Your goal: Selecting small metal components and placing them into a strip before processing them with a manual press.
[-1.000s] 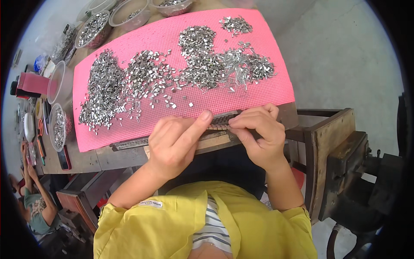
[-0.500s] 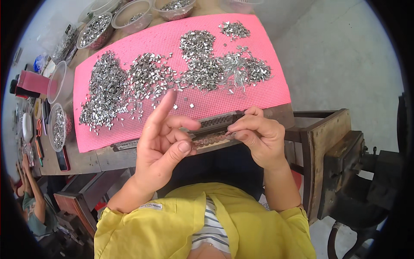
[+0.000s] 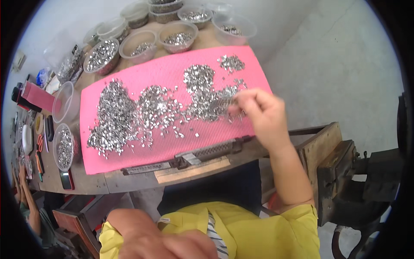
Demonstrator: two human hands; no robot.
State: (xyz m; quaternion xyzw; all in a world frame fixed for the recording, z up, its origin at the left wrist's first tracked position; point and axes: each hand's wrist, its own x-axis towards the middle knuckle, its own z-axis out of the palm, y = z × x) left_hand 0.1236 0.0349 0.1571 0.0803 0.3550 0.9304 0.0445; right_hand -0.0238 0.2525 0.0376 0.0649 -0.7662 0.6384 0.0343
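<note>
My right hand (image 3: 260,110) is closed in a pinch above the right part of a pink mat (image 3: 168,166). From its fingertips a short dark strip of metal links (image 3: 222,103) points left, over a heap of small metal pieces (image 3: 202,97); whether it touches them I cannot tell. Low in the view, in front of my chest, my left hand (image 3: 172,241) is large and blurred, with its fingers hidden. Along the mat's near edge lies a long dark metal fixture (image 3: 207,152), a pale grey flat piece (image 3: 191,159) across its middle.
More metal pieces (image 3: 113,114) are heaped on the mat's left. Clear plastic bowls (image 3: 177,41) of parts line the back. Another bowl (image 3: 64,149) stands left, beside a phone (image 3: 67,180) and scissors (image 3: 40,144). A black machine (image 3: 362,181) is at right; another person's arm (image 3: 30,196) shows far left.
My right hand has moved away over the heap with the linked strip. My left hand has let go and drawn back toward my chest. The view has tilted up.
</note>
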